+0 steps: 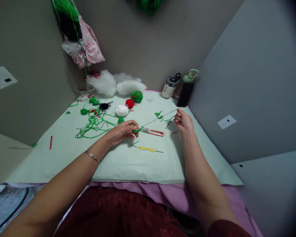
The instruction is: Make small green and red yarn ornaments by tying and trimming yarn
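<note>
My left hand (124, 131) is closed around a small green yarn piece (137, 130) with a touch of red, over the middle of the table. A dark thread (158, 119) runs taut from that piece up to my right hand (184, 120), whose fingers are pinched on its far end. Whether a needle sits in those fingers is too small to tell. Loose dark thread (171, 121) dangles below the right hand. Orange-handled thread snips (155, 132) lie just right of my left hand. Nearer to me rests a crochet hook with a yellow grip (147, 149).
Tangled green yarn (88, 130), black yarn (104, 106), a white ball (122, 110), a red ball (129, 104) and a green ball (137, 96) lie left and behind. White stuffing (128, 87) is at the back. A pen cup (168, 90), phone (185, 94) and bottle (189, 77) stand back right.
</note>
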A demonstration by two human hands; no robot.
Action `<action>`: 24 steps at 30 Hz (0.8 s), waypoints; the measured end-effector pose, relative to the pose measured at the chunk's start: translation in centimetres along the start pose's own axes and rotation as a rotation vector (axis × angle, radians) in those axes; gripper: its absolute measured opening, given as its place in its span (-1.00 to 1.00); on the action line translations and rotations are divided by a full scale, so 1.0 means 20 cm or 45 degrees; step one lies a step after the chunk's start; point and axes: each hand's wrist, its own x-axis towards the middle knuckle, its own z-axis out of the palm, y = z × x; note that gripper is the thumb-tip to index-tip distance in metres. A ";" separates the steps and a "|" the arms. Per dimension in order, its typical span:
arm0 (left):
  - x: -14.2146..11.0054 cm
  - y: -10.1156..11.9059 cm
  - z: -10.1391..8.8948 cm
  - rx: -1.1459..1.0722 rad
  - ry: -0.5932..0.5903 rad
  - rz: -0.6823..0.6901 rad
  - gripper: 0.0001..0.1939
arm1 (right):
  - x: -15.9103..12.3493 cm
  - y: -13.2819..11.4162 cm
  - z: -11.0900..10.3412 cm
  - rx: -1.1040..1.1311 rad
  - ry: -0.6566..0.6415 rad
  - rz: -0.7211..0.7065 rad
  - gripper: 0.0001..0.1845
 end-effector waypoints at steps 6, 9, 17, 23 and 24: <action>0.00 -0.01 0.00 -0.025 -0.025 0.005 -0.75 | 0.02 0.02 -0.02 -0.041 0.064 -0.080 -0.67; 0.00 -0.01 0.00 -0.045 -0.019 0.006 -0.75 | 0.02 0.03 -0.02 -0.080 0.072 -0.097 -0.72; 0.02 -0.01 0.00 -0.110 0.073 0.032 -0.76 | -0.10 0.09 0.09 -1.026 -0.123 -0.783 -0.71; 0.03 -0.01 -0.03 -0.235 0.183 0.112 -0.66 | -0.24 0.08 0.16 -1.633 -0.803 -0.670 -0.85; 0.03 -0.01 -0.03 -0.251 0.193 0.116 -0.69 | -0.25 0.07 0.17 -1.713 -0.876 -0.659 -0.84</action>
